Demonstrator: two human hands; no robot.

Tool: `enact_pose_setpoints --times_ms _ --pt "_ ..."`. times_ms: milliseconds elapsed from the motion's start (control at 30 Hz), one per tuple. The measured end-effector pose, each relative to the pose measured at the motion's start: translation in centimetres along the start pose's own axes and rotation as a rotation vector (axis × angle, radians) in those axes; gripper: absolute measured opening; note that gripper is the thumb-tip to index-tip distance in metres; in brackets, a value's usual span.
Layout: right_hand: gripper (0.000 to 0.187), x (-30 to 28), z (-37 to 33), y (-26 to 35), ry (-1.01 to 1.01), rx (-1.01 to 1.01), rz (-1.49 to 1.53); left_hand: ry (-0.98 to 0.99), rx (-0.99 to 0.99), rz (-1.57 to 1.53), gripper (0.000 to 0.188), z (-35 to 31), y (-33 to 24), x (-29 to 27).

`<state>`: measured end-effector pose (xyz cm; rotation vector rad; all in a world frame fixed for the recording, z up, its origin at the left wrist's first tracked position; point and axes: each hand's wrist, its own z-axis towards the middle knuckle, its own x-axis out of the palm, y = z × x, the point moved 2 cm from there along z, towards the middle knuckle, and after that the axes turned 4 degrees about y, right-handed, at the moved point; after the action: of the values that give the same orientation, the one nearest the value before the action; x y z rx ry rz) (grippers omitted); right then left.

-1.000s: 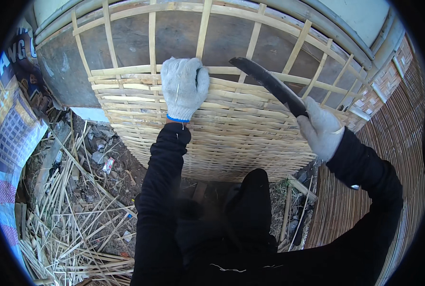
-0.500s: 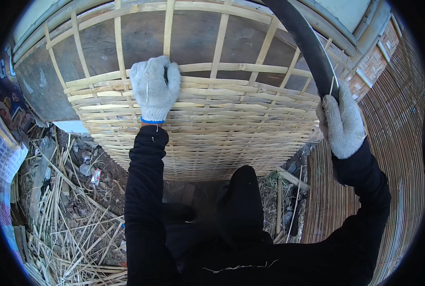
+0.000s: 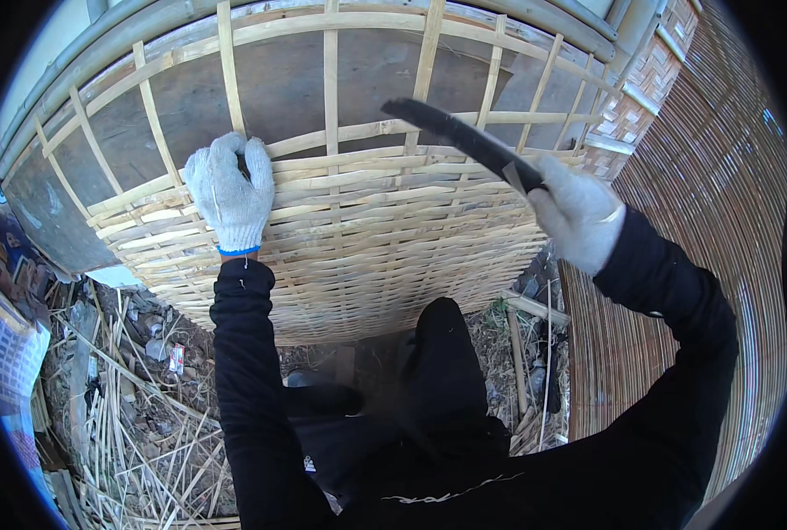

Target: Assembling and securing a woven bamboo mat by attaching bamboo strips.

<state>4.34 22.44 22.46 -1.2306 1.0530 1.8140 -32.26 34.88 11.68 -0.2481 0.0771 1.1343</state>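
A woven bamboo panel (image 3: pixel 367 234) leans in front of me, tightly woven below, with bare upright strips spread out along its top. My left hand (image 3: pixel 228 196), in a white knitted glove with a blue cuff, is closed on the upper edge of the weave, around the base of an upright bamboo strip (image 3: pixel 229 75). In my gloved right hand (image 3: pixel 577 215) is a machete (image 3: pixel 464 137), gripped by its handle, which the fingers hide. Its dark, curved blade points left and slightly upward, over the loose upper strips at the panel's right half.
Behind the panel stands a dark board (image 3: pixel 279 79). A screen of thin brown slats (image 3: pixel 650 353) rises on the right. Cut bamboo splints (image 3: pixel 146 424) and rubble litter the ground at left. Patterned cloth (image 3: pixel 9 344) hangs at the far left. My dark-clothed knee (image 3: pixel 446 344) is below the panel.
The machete has swung from pointing up to pointing left, and my right hand has come down and inward. My left hand keeps its grip; the whole view has shifted a little.
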Motion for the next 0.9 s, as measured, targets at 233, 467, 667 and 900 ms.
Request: enact_pose_setpoints --times_ms 233,467,667,900 --pt "0.011 2.5 -1.1 -1.9 0.022 0.002 -0.066 0.008 0.007 -0.014 0.012 0.3 -0.3 0.1" --pt "0.02 2.7 -1.1 -3.1 -0.171 -0.192 -0.106 0.055 0.0 0.012 0.012 0.3 -0.7 0.0" --pt "0.019 0.8 -0.9 -0.2 -0.275 0.102 0.259 0.089 -0.012 0.054 0.013 0.2 0.0 -0.6" --pt "0.017 1.4 -1.2 -1.5 -0.095 0.112 0.209 0.076 -0.027 0.033 0.013 0.1 -0.3 -0.2"
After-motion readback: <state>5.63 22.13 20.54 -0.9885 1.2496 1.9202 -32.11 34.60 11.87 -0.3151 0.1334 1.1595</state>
